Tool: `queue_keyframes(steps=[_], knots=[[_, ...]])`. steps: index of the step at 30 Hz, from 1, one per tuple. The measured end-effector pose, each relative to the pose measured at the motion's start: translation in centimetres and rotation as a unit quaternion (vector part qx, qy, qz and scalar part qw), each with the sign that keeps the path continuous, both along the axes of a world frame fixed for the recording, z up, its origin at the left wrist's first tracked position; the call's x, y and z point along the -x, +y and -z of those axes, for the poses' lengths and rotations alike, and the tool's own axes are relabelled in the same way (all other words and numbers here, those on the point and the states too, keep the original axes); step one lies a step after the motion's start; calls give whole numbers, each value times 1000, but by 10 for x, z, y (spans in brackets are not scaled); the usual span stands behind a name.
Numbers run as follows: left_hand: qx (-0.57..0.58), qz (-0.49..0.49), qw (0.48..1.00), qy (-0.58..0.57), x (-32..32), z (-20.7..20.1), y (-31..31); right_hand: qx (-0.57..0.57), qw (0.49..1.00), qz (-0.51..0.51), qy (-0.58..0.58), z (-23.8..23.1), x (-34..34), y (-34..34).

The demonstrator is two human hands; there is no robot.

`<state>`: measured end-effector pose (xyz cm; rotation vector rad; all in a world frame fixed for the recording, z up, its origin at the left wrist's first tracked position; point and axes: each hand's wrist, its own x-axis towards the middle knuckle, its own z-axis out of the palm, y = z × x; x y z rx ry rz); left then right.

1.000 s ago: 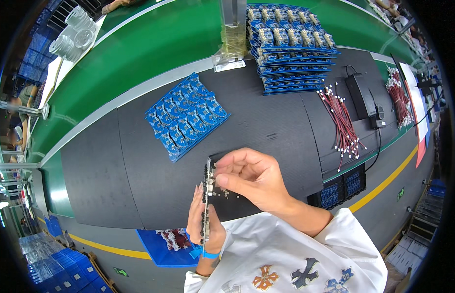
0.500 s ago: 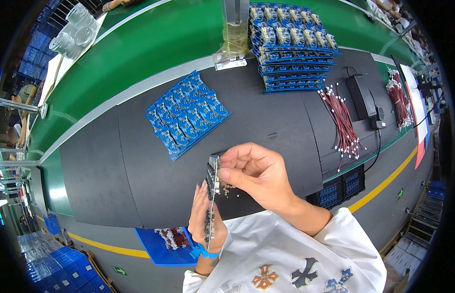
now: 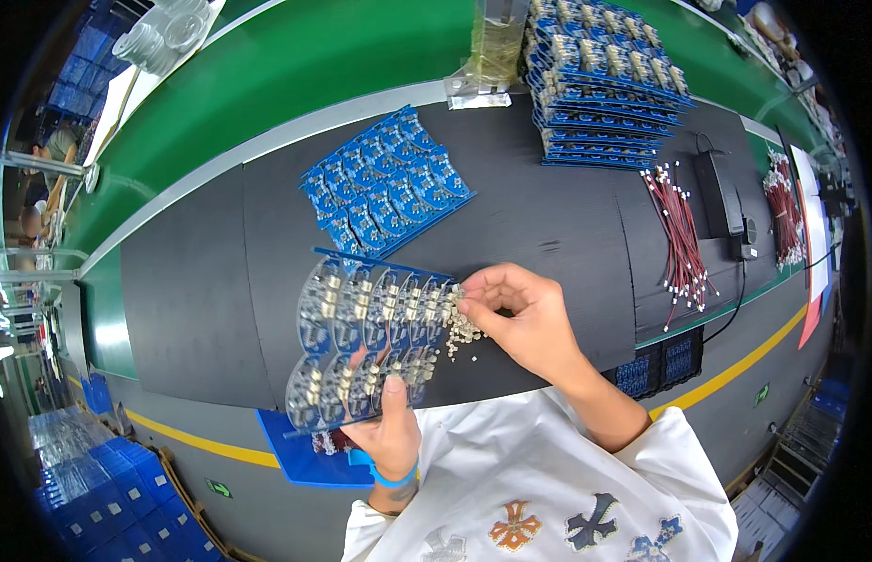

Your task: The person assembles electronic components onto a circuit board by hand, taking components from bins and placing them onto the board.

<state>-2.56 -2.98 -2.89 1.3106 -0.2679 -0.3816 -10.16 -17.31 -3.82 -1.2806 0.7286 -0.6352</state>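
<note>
A circuit board panel (image 3: 354, 323), see-through grey with two rows of small cream connectors, is held tilted up in front of me. My left hand (image 3: 391, 433) grips its lower edge, thumb on the near face and fingers behind it, dimly seen through the panel. At the upper right corner my right hand (image 3: 522, 304) pinches the panel's edge between thumb and fingertips; whether a small part is also between them I cannot tell. Loose cream connectors (image 3: 466, 330) lie in a small heap on the black mat (image 3: 558, 258), just beneath my right hand.
Blue board panels (image 3: 384, 187) lie beyond the held one. A tall stack of populated panels (image 3: 605, 89) stands at the back right, beside a metal post (image 3: 497, 56). Red wire bundles (image 3: 678, 248) and a black power adapter (image 3: 719, 192) lie right. A blue bin (image 3: 291, 454) sits below the table edge.
The panel has turned from edge-on to broad face toward me, shifting left. My left thumb now shows on its face. The view has shifted slightly, and the heap of connectors shows more.
</note>
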Motion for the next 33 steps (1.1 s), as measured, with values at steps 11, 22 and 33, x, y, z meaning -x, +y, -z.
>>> queue_keyframes(steps=[11, 22, 33], knots=[[146, 92, 984, 48, 3, -10, -5, -9, 999, -32, 11, -6, 3, 32], [83, 62, 987, -121, 13, 6, -2, -18, 997, -63, 30, -7, 1, 37], [-33, 52, 985, -158, 14, 7, 7, -47, 996, -76, 13, -2, -2, 31]])
